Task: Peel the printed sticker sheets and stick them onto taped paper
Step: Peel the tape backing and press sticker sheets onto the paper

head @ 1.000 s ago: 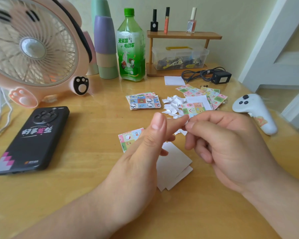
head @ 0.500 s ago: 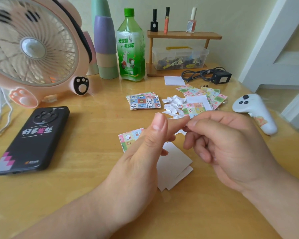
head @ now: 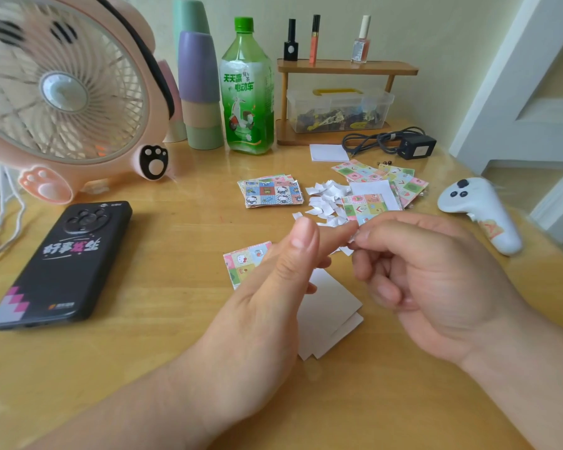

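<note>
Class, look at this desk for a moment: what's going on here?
A person is working with both hands raised over a wooden table. The right hand pinches a small white scrap at the tip of the left hand's outstretched forefinger, apparently peeling backing. Below them lie a printed sticker sheet and blank white papers. Torn white scraps and more printed sheets sit farther back.

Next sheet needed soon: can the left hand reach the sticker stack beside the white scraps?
Probably yes: bare table alone separates the left hand from the sticker stack, though it meets the right hand at a scrap.
</note>
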`<state>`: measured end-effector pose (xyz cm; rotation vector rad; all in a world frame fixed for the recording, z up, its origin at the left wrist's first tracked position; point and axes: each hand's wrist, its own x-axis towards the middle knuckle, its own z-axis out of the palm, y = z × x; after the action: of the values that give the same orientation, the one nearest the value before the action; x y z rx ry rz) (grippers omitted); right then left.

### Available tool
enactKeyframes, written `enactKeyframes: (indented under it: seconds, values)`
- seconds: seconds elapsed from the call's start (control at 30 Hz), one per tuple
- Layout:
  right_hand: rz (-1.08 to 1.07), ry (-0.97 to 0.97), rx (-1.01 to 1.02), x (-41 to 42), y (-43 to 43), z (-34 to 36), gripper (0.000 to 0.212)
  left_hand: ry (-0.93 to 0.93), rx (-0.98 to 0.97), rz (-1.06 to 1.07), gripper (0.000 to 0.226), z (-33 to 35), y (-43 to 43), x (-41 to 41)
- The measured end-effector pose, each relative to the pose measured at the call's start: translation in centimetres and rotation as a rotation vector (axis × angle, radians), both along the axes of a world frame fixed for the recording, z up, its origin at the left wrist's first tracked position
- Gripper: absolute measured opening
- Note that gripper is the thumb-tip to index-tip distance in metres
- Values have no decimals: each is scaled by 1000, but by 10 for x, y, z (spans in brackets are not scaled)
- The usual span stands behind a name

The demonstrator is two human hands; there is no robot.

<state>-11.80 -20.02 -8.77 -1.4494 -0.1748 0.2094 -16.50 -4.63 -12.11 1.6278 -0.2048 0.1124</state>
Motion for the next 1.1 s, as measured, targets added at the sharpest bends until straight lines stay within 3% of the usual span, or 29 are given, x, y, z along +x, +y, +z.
enactKeyframes:
  seconds: [0.2,0.3,0.4,0.57,0.7,0.87,1.0,1.1]
  values:
    - [-23,-80,-123,5,-3,-7,16,126,-205,42,73,-4,0,5]
    - [-54,-191,-280,14,-9,-8,15,173,-327,144,53,-2,6,9]
    - [-96,-356,-440,26,-16,-6,13,182,-273,241,27,-4,17,12]
    - [-153,-506,-653,44,-21,-17,24,171,-115,284,28,-2,18,12]
    - [-169,-495,-829,54,-15,-25,10,151,-77,285,33,-2,16,12]
    - [-121,-483,-1005,45,-11,-21,24,147,-29,353,37,-1,20,13]
    - [113,-382,-1129,18,-5,-11,55,199,35,422,34,2,23,14]
    - [165,-340,-1230,2,2,-6,73,269,6,411,35,3,24,15]
